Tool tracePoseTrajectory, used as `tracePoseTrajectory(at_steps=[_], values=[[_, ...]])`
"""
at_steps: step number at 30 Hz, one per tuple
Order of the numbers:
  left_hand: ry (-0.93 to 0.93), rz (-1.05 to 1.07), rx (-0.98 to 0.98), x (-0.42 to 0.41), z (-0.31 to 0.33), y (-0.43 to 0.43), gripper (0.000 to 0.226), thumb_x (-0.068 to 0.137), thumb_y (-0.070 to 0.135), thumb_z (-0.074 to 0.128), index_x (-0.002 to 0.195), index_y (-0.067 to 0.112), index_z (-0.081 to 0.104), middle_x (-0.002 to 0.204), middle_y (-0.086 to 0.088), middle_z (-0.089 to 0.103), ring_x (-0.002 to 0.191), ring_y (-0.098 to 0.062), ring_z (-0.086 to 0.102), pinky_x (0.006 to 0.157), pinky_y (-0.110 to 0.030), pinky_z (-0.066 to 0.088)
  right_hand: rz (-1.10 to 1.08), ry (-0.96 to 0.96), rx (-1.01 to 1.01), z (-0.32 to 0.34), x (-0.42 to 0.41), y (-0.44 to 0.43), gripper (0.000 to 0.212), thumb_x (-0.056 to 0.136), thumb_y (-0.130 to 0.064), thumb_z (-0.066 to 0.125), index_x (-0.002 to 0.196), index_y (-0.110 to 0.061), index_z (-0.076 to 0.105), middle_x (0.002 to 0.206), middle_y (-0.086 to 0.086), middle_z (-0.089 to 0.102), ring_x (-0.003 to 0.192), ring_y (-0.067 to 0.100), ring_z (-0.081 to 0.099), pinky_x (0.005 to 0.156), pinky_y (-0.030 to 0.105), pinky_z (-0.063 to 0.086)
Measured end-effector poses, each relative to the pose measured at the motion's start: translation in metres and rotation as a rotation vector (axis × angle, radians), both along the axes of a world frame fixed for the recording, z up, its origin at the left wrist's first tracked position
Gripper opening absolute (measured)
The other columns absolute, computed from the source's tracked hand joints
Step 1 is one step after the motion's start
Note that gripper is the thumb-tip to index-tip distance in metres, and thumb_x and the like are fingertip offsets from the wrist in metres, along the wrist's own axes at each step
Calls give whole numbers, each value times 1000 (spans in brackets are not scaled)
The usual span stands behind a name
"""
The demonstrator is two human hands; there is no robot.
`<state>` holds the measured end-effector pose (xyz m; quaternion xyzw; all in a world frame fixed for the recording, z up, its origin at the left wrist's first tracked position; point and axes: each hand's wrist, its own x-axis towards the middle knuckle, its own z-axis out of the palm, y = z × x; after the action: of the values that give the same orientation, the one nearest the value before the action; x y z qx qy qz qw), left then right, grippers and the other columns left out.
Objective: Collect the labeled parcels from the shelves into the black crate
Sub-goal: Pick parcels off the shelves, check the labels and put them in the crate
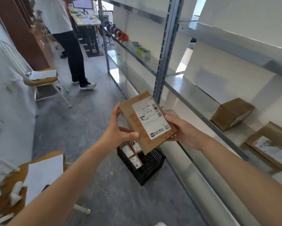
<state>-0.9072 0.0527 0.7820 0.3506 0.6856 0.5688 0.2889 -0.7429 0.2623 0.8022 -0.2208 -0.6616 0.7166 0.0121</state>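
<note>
Cardboard labeled parcel [146,121] gripped by L hand [120,131] + R hand [182,131], above black crate [146,167] w/ approx 3 parcels [133,154], partly hidden. 2 more boxes [231,113] on metal shelf [194,95]; grey concrete floor [88,128].

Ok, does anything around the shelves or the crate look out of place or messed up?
Nothing looks damaged or spilled. The one oddity: a cardboard box on the shelf lies tipped and skewed, its label mostly hidden, unlike the flat parcel beside it. The held parcel looks intact, and the black crate sits upright on the floor.

Crate [151,167] partly hidden behind held parcel [146,121], label print illegible
</note>
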Motion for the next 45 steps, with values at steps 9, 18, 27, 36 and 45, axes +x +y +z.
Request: tracePoseTrajectory(at_steps=[9,18,27,36,45], values=[[-50,260,-6,5,-19,77,105,57,25,92,137,36,25,144,16,36,108,-21,68,71,-16,55,-139,8,167,-14,-51,81,42,83,-37,75,121,-22,65,104,3,75,95,23,72,75,32,55],[-109,261,-69,-4,-58,138,111,47,46,95,137,42,30,139,28,38,122,-24,60,99,-46,52,-179,-88,57,-68,-60,139,37,87,-38,71,119,-21,64,103,5,74,90,17,72,66,24,54],[-319,132,-164,-65,-110,181,123,71,27,85,154,40,-5,149,28,19,128,6,46,111,-39,42,-158,-239,36,-120,-112,172,45,89,-43,66,131,-29,60,111,1,74,102,21,70,76,31,56],[-437,100,-74,-159,-159,224,82,96,2,58,155,38,15,155,13,38,137,1,41,110,-28,42,-238,-396,-8,-135,-210,186,42,101,-57,35,125,-37,62,107,-6,76,95,14,73,82,39,58],[-527,116,-80,-219,-196,246,76,93,6,63,152,37,28,150,13,45,138,-3,41,108,-27,44,-261,-491,-65,-168,-259,208,45,101,-59,28,125,-41,61,111,-7,75,100,15,72,95,51,54]])
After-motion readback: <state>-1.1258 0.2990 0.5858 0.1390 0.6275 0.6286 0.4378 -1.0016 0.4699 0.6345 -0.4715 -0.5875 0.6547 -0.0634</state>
